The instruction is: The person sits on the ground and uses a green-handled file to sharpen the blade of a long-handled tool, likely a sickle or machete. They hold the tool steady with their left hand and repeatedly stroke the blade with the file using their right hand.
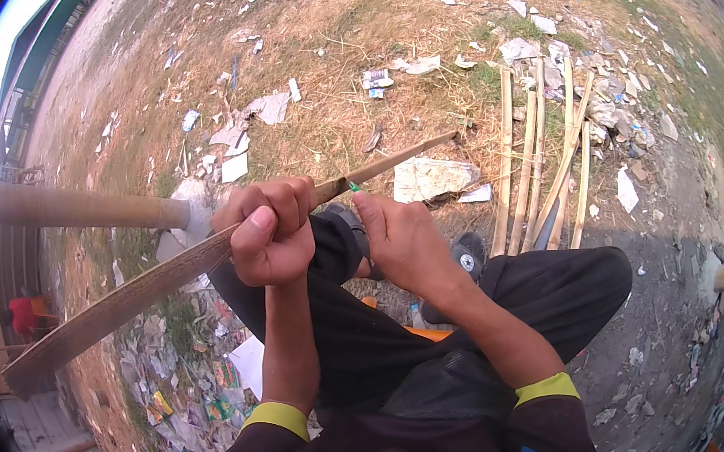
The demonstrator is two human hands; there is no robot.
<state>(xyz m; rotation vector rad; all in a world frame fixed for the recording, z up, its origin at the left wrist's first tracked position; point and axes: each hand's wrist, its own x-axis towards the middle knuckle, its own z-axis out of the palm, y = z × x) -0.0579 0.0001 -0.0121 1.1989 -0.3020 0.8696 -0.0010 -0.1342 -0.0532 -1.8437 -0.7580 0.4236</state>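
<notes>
A long split bamboo strip (132, 293) runs slantwise across my lap, broad at the lower left and narrowing to a far tip beyond my hands. My left hand (269, 231) is closed in a fist round its middle, thumb uppermost. Just to the right, my right hand (405, 242) is closed, with its thumb stretched toward the strip. A small green piece (354, 186) shows at that thumb tip, against the strip; the rest of what this hand holds is hidden, so its kind cannot be told.
Several pale bamboo strips (525, 165) lie ahead on the right, with a dark pointed blade-like piece (547, 223) among them. A flat stone slab (433, 181) lies beyond my feet. Horizontal bamboo poles (66, 208) flank me. Paper and plastic litter covers the dry grass.
</notes>
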